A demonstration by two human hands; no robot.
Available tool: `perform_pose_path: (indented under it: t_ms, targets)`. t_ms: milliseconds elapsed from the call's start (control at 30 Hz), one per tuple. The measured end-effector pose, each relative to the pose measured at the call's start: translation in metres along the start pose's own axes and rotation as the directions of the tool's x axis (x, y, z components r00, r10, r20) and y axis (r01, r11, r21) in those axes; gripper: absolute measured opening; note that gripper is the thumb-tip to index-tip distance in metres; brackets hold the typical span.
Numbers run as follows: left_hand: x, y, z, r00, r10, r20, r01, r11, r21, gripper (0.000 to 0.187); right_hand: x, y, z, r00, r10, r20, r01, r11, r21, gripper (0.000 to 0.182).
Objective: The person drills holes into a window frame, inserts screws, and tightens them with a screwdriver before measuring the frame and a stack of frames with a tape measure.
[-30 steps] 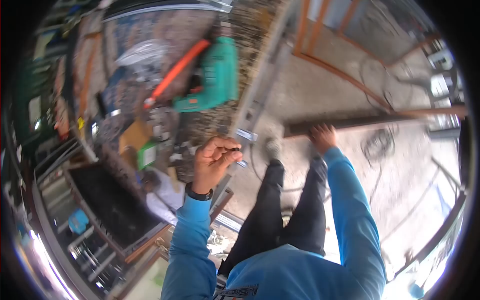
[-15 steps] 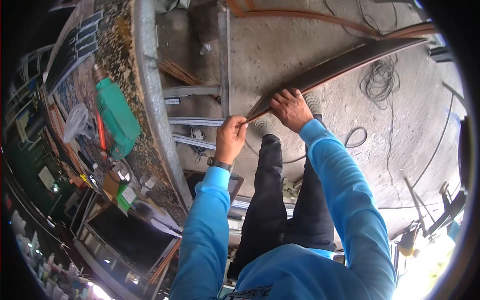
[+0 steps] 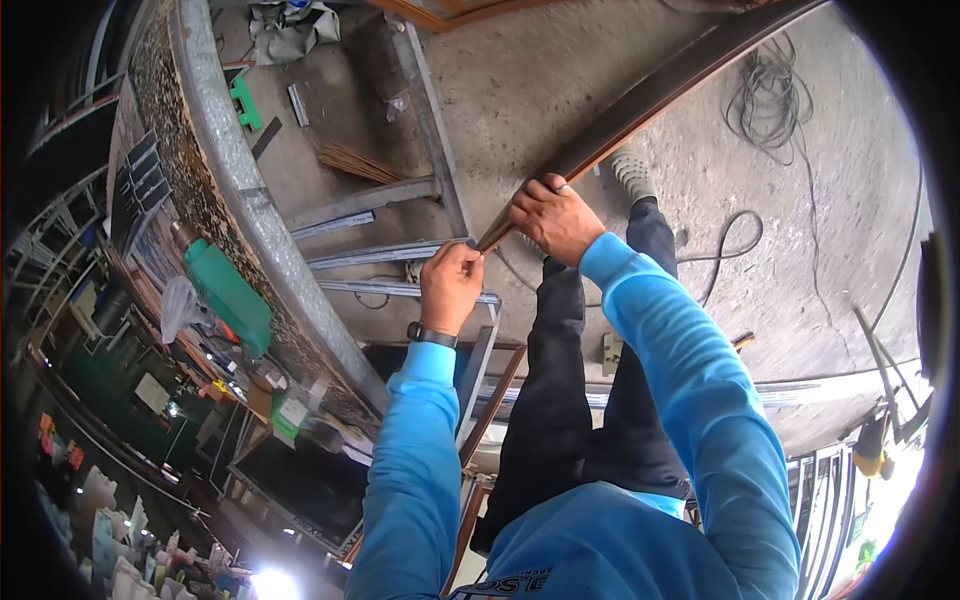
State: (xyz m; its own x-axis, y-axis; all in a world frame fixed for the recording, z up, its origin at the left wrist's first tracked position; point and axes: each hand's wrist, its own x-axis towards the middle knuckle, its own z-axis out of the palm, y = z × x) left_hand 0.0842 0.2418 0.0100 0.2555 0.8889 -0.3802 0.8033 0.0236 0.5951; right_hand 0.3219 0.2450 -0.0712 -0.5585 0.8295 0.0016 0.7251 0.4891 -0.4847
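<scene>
A long, narrow dark-brown frame profile [image 3: 672, 98] slants from the upper right down to my hands. My right hand [image 3: 558, 222] is wrapped over it near its lower end, with a ring on one finger. My left hand [image 3: 450, 285], a dark watch at its wrist, pinches the very tip of the profile between thumb and fingers. Whether a thin strip also sits in that pinch is hidden. Both hands are close together, above my feet and left of my legs.
A metal-edged workbench [image 3: 225, 165] on the left carries a green power drill [image 3: 228, 298] and a clear plastic bag [image 3: 183, 308]. Metal rails [image 3: 380, 254] stand beside the bench. A coiled cable [image 3: 770, 95] and a looped black cord [image 3: 735, 240] lie on the concrete floor.
My view has turned, so the bench and drill appear lower and further left. Both hands keep their hold on the profile, and the right hand sits slightly nearer the left.
</scene>
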Motion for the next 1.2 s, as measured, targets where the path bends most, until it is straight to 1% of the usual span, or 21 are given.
perform_pose_path:
  t_ms: [67,167,267,367,467,567,600,633,667,700,767,800,900,967,1000,1100,1167,1200]
  targets:
    - [0.004,0.004,0.000,1.000,0.003,0.022,-0.004,0.999,0.043,0.015,-0.001,0.000,0.001,1.000,0.007,0.012,-0.007,1.000,0.009,0.024]
    - [0.008,0.009,0.001,0.994,-0.047,0.098,0.036,0.993,0.111,0.013,-0.004,-0.001,0.004,1.000,0.012,-0.020,-0.011,1.000,0.024,0.022]
    - [0.011,0.009,0.002,0.992,-0.014,0.126,-0.004,0.989,0.146,0.016,-0.008,-0.001,0.001,1.000,0.008,-0.024,-0.007,0.999,0.045,0.019]
    - [0.013,0.015,0.000,0.979,-0.083,0.184,0.051,0.984,0.173,0.015,-0.010,-0.001,0.000,1.000,0.006,-0.022,-0.005,1.000,0.026,0.019]
    - [0.009,0.027,-0.007,0.981,-0.058,0.188,0.036,0.992,0.120,0.012,-0.012,-0.002,0.000,1.000,0.011,-0.022,-0.010,1.000,0.028,0.019]
    - [0.002,0.028,-0.012,0.998,-0.031,0.054,0.031,1.000,-0.003,0.013,-0.014,-0.002,0.000,0.999,-0.002,-0.037,0.002,1.000,-0.012,0.021]
    - [-0.004,0.019,-0.016,0.992,-0.089,0.095,0.095,0.993,-0.069,0.013,-0.014,-0.003,0.000,1.000,-0.001,-0.016,0.001,1.000,-0.013,0.021]
    - [-0.010,0.010,-0.014,0.978,-0.165,0.125,0.190,0.956,-0.223,0.013,-0.014,-0.003,-0.002,1.000,-0.002,0.003,0.002,1.000,-0.016,0.022]
    - [-0.015,0.002,-0.011,0.959,-0.232,0.165,0.278,0.887,-0.368,0.014,-0.012,-0.002,-0.004,1.000,-0.001,0.021,0.002,1.000,-0.020,0.023]
    - [-0.015,0.000,-0.009,0.933,-0.287,0.215,0.358,0.789,-0.500,0.014,-0.011,-0.002,-0.006,0.999,-0.003,0.035,0.004,1.000,-0.019,0.023]
    - [-0.018,-0.004,-0.008,0.902,-0.331,0.277,0.431,0.689,-0.582,0.016,-0.010,-0.002,-0.008,0.998,-0.004,0.067,0.005,1.000,-0.018,0.025]
    - [-0.019,-0.003,-0.008,0.883,-0.352,0.311,0.469,0.632,-0.617,0.016,-0.010,-0.001,-0.007,0.999,-0.003,0.052,0.004,1.000,-0.016,0.025]
    - [-0.019,-0.002,-0.002,0.896,-0.335,0.290,0.442,0.628,-0.640,0.016,-0.011,-0.002,-0.003,1.000,-0.001,0.024,0.002,1.000,-0.009,0.026]
    - [-0.024,-0.017,0.005,0.933,-0.273,0.233,0.355,0.798,-0.488,0.016,-0.013,-0.002,-0.004,1.000,0.005,0.028,-0.004,1.000,-0.010,0.026]
    - [-0.023,-0.015,0.005,0.949,-0.236,0.211,0.304,0.865,-0.400,0.017,-0.013,-0.002,-0.004,1.000,0.001,0.026,-0.001,1.000,-0.014,0.026]
    - [-0.022,-0.001,0.005,0.959,-0.241,0.150,0.266,0.946,-0.186,0.016,-0.013,-0.002,-0.003,1.000,-0.003,0.024,0.004,1.000,-0.011,0.027]
    - [-0.016,0.007,0.005,0.997,-0.065,0.050,0.068,0.996,-0.053,0.015,-0.013,-0.001,-0.003,1.000,-0.003,0.025,0.003,1.000,0.009,0.027]
    - [-0.015,0.008,0.005,1.000,0.029,0.010,-0.030,0.999,0.022,0.015,-0.013,-0.002,-0.003,1.000,-0.001,0.025,0.000,1.000,0.007,0.027]
